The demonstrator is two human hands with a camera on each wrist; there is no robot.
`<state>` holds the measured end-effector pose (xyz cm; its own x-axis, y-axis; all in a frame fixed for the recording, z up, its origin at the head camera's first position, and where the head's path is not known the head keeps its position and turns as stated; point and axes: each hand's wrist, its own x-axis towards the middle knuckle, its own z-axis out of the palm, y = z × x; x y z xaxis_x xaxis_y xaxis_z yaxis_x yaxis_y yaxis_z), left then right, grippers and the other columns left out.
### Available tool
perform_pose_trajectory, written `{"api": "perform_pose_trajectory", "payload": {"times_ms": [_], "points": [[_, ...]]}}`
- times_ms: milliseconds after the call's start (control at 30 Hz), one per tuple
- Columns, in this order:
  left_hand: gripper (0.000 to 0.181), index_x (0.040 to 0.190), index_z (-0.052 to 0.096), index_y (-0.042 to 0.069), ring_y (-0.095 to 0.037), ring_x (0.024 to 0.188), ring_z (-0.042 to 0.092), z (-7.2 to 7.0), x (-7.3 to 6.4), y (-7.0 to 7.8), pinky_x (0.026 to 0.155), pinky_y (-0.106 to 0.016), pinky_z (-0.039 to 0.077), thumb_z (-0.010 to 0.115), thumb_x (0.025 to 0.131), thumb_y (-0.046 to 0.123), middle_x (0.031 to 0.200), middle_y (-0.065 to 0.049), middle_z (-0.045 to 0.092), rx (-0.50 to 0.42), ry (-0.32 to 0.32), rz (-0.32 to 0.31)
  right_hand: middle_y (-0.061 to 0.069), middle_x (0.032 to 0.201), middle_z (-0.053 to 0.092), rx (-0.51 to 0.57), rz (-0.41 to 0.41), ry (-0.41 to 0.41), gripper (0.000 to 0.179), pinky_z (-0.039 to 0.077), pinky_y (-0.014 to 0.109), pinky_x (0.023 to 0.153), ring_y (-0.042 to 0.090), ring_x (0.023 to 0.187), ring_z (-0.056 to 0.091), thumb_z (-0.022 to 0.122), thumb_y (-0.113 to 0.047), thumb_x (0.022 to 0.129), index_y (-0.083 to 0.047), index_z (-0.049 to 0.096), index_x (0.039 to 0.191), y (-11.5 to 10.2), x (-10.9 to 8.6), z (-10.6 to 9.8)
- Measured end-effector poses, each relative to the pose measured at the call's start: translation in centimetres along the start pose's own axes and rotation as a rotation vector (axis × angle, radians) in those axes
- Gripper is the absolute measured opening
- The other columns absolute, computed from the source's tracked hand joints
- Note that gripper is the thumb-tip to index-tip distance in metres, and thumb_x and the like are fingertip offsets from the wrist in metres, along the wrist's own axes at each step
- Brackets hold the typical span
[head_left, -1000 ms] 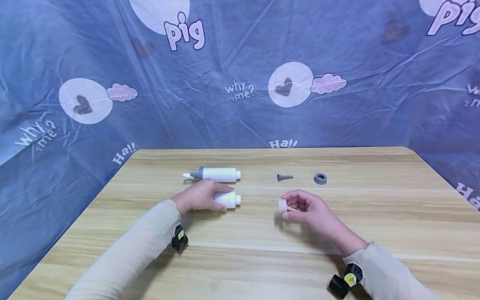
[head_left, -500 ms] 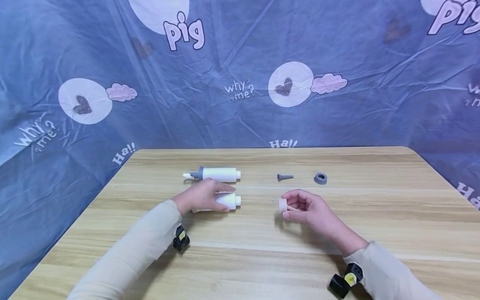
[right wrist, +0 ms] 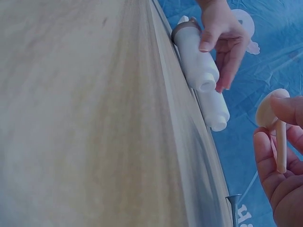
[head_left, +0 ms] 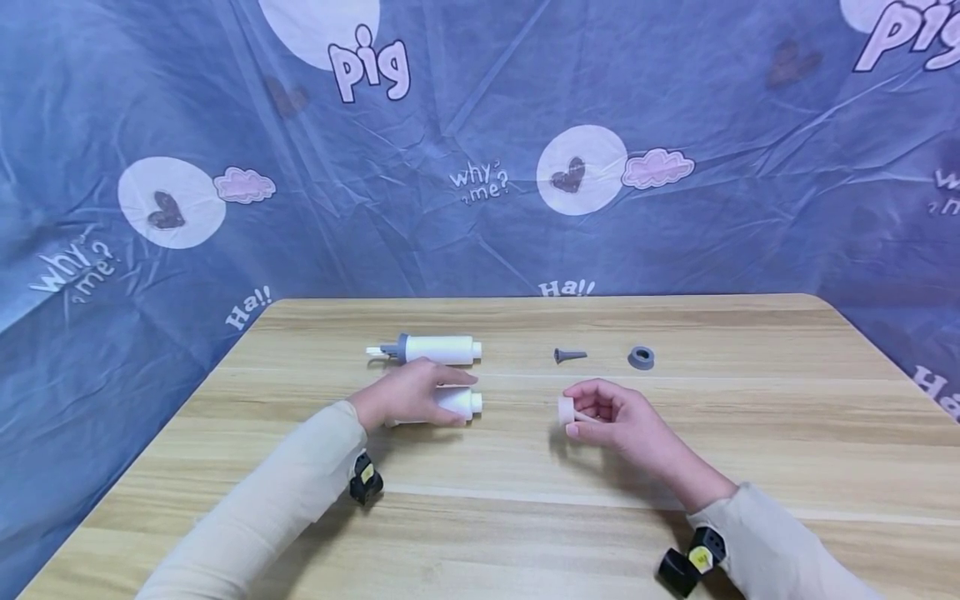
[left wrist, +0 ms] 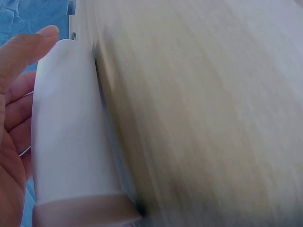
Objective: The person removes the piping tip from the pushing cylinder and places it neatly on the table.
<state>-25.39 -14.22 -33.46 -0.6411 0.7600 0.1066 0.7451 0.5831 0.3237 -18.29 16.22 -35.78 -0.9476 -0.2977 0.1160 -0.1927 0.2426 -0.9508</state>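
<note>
My left hand [head_left: 408, 392] is over a white cylinder with a narrow neck [head_left: 463, 403] that lies on the table, neck to the right. Thumb and fingers stretch along its two sides; a slim gap shows under the forefinger. In the left wrist view the same white cylinder [left wrist: 71, 127] fills the left side, with the fingers behind it. My right hand [head_left: 622, 421] pinches a small white disc with a stem [head_left: 566, 412] above the table; its stem points back into the palm. In the right wrist view the thumb presses the disc, and the stem [right wrist: 280, 151] hangs by the fingers.
Behind the left hand lies a second white cylinder with a grey collar [head_left: 442, 350]. A small grey funnel-shaped piece [head_left: 570, 355] and a grey ring [head_left: 641, 357] lie farther right on the wooden table [head_left: 480, 517]. A blue printed cloth [head_left: 420, 233] hangs behind.
My left hand has slid slightly to the right, and the near cylinder sits a little closer to me, with more space under the forefinger. The right hand stays where it was.
</note>
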Motion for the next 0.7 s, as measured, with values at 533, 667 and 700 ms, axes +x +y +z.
{"api": "perform_pose_trajectory", "payload": {"times_ms": [533,667,700], "points": [[0.040,0.111,0.066,0.000,-0.022,0.091,0.066,2.1,2.2,4.3,0.082,-0.022,0.050,0.075,0.076,0.016,0.107,-0.012,0.068,-0.255,0.284,0.102,0.013,0.096,0.063,-0.038,0.043,0.010,0.044,0.051,0.023,0.075,0.013,0.084,0.061,0.074,-0.012,0.076,0.003,0.057,0.114,-0.4,0.1,-0.2],[0.039,0.111,0.065,-0.002,-0.028,0.087,0.067,2.8,2.7,5.4,0.081,-0.020,0.051,0.075,0.075,0.012,0.103,-0.017,0.068,-0.381,0.314,0.075,0.012,0.096,0.064,-0.042,0.037,0.004,0.044,0.051,0.023,0.075,0.013,0.084,0.061,0.074,-0.012,0.077,0.004,0.057,0.114,-0.7,0.1,-0.2],[0.039,0.111,0.065,-0.003,-0.028,0.087,0.067,3.0,2.8,5.7,0.081,-0.020,0.051,0.075,0.076,0.011,0.103,-0.018,0.068,-0.414,0.323,0.062,0.012,0.096,0.064,-0.043,0.037,0.003,0.044,0.051,0.023,0.075,0.013,0.084,0.061,0.074,-0.012,0.077,0.004,0.057,0.114,-0.8,0.0,-0.2]]}}
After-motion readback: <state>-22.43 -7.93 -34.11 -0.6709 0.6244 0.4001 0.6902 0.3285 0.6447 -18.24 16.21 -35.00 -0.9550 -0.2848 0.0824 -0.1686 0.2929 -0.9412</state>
